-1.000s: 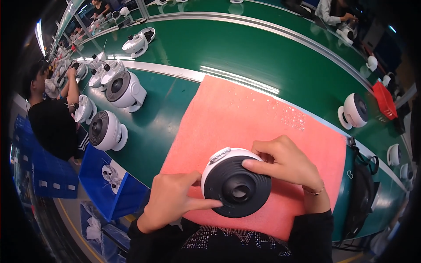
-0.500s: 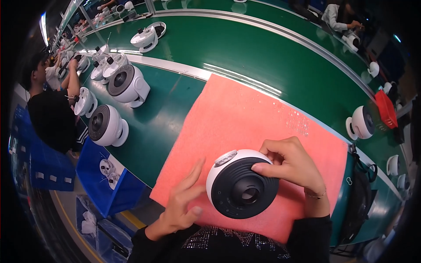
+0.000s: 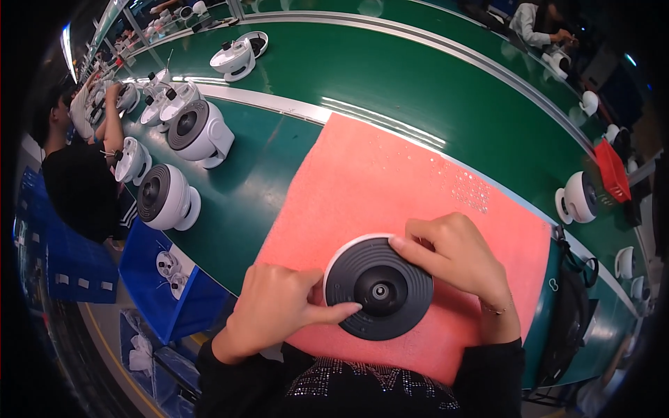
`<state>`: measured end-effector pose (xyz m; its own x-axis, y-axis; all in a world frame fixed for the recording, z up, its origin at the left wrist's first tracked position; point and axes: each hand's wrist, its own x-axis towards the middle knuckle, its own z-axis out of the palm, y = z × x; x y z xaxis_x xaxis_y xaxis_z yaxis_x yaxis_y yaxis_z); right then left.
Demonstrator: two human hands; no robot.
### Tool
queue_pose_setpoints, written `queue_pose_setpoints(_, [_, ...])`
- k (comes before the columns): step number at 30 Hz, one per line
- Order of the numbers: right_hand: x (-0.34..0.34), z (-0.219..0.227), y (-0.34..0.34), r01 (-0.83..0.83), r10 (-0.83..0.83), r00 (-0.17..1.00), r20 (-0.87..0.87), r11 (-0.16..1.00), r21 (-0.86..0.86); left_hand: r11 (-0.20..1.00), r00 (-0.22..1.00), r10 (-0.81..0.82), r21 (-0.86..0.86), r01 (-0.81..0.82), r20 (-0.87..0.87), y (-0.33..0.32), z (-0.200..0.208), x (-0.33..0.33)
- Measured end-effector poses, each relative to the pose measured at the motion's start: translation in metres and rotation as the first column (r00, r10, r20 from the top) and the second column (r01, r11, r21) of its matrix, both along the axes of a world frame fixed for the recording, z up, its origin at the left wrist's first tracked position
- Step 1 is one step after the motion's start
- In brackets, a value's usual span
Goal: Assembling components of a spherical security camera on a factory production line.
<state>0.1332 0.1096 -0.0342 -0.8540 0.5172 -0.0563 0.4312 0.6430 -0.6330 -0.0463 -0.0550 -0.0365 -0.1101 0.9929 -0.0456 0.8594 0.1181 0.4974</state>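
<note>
A round white device [image 3: 413, 282] with a dark grey, ribbed face is held over the pink cloth [image 3: 362, 181], its face toward me. A small round hub sits in its recessed centre. My left hand [image 3: 279, 303] grips its left edge, the thumb lying across the face and the other fingers partly hidden beside the shell. At the upper right rim, my right hand [image 3: 456, 258] holds it with the thumb on the face's edge and fingers curled behind. The underside of the device is hidden.
Similar white devices [image 3: 201, 132] stand at the left, beside a blue bin [image 3: 167, 313] with white parts. A co-worker [image 3: 83, 174] sits at far left. Across the back runs a green belt [image 3: 390, 83]. To the right are another device [image 3: 578, 197], a red basket [image 3: 613, 171] and a black bag [image 3: 568, 313].
My left hand, earlier apart with fingers spread, now grips the device. The device has turned, so a clear panel on its upper left no longer shows and the hub faces me.
</note>
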Motion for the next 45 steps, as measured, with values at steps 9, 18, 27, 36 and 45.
queue_pose_setpoints(9, [0.008,0.009,-0.015,-0.013,0.157,0.956,-0.249,0.867,0.498,1.000,0.999,-0.020,-0.003,0.020,-0.034,0.000,-0.001,0.005])
queue_pose_setpoints(18, [0.026,0.019,-0.033,-0.469,0.541,0.824,-0.169,0.818,0.332,0.999,0.995,-0.044,0.010,0.045,-0.088,0.005,-0.001,0.007])
queue_pose_setpoints(27, [0.013,-0.010,-0.011,-0.074,0.063,0.993,-0.104,0.991,-0.112,0.967,0.999,0.010,-0.254,-0.020,-0.042,0.006,-0.008,0.011])
queue_pose_setpoints(36, [0.027,0.012,-0.034,-0.045,-0.024,0.903,-0.428,0.988,-0.149,0.934,0.747,-0.076,0.309,-0.178,0.660,-0.010,-0.009,0.049])
queue_pose_setpoints(45, [0.045,0.027,-0.026,0.014,0.019,0.717,-0.697,0.999,0.042,0.882,0.842,-0.207,0.467,-0.060,0.498,0.002,0.027,0.062])
